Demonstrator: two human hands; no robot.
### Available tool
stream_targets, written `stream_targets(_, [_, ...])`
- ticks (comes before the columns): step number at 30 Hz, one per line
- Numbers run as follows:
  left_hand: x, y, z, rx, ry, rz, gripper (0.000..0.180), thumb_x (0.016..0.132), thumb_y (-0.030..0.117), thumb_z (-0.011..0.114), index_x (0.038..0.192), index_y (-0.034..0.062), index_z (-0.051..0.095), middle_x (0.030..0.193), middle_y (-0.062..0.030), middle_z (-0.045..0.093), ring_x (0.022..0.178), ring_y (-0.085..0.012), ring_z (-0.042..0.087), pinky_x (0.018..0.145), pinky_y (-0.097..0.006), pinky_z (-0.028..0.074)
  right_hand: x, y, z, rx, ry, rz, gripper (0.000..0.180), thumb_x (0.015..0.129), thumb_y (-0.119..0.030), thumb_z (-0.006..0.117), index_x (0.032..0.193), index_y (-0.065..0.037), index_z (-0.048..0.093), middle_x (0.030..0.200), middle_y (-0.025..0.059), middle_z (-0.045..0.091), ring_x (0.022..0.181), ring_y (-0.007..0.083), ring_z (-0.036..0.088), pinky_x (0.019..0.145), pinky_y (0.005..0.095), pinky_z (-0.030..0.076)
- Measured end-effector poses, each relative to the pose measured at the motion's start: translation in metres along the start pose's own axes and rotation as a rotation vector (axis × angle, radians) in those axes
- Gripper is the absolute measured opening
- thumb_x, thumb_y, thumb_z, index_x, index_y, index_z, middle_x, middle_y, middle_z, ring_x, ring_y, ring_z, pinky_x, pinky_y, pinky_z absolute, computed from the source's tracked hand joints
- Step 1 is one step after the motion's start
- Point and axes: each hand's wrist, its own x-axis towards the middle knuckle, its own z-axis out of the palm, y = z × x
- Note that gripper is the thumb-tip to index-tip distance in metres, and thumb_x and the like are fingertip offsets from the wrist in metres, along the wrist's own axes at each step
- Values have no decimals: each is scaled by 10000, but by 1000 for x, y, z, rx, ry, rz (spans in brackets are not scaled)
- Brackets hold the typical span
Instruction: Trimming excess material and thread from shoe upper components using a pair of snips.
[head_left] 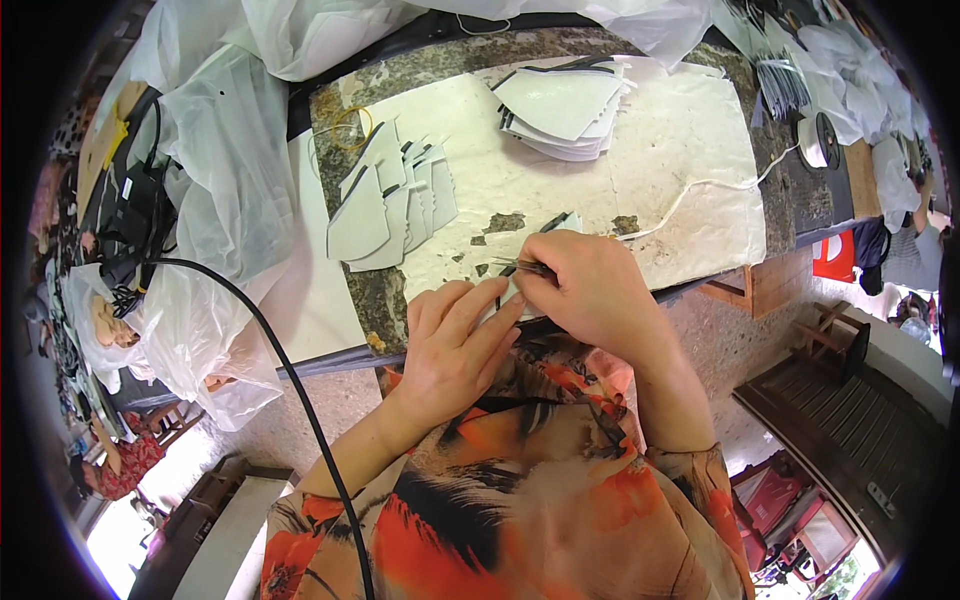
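My right hand [590, 285] is closed round a small, dark, pointed metal tool [538, 268]; its tip points left, and most of it is hidden in the fist. Beside it, my left hand [450, 335] lies with fingers stretched out, fingertips resting on a white cut piece with a black edge [508, 290]. Both hands cover much of that piece. Another white and black piece [567, 222] shows just beyond my right hand. Further back sits a stack of white, black-edged pieces [560, 105]. Similar pieces [390, 205] lie overlapped in a fan at the left.
A worn white sheet [690, 140] covers the mottled board [350, 90]. White cord [715, 184] runs to a spool [818, 140] at right. Plastic bags [225, 150] lie at left, and a black cable [290, 370] crosses before my left arm. A person [120, 465] is at far left.
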Motion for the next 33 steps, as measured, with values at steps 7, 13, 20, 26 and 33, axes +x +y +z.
stream_targets(7, [3,4,0,48,-19,-29,346,826,132,791,1166,125,728,1256,-32,675,1098,-264,583,946,-415,398,0,-2,-6,-70,-59,-12,186,890,-247,673,913,-63,690,846,139,687,792,372,664,694,449,518])
stream_targets(13, [6,6,-1,60,-20,-38,340,830,137,788,1163,124,722,1236,-22,671,1093,-252,584,941,-411,396,1,0,-11,-121,45,-41,174,880,-235,680,910,-63,684,861,130,673,812,360,660,702,445,518])
stream_targets(20, [8,8,1,51,-24,-70,400,835,153,786,1223,108,701,1206,-29,662,1093,-261,568,948,-409,389,5,0,-10,-140,59,-1,186,876,-239,676,887,-54,657,827,142,652,786,368,649,692,460,513])
stream_targets(26, [14,14,-2,37,-44,-125,484,851,169,775,1312,70,669,1142,-44,647,1079,-278,545,952,-406,387,5,-1,-9,-175,74,-1,195,882,-242,669,886,-48,647,825,145,652,776,373,651,675,463,513])
stream_targets(33, [19,13,2,35,-15,-118,456,849,183,780,1281,72,687,1032,-37,634,996,-269,559,905,-406,400,6,1,-15,-255,53,1,223,897,-277,686,920,-59,644,848,138,660,803,366,660,681,461,513])
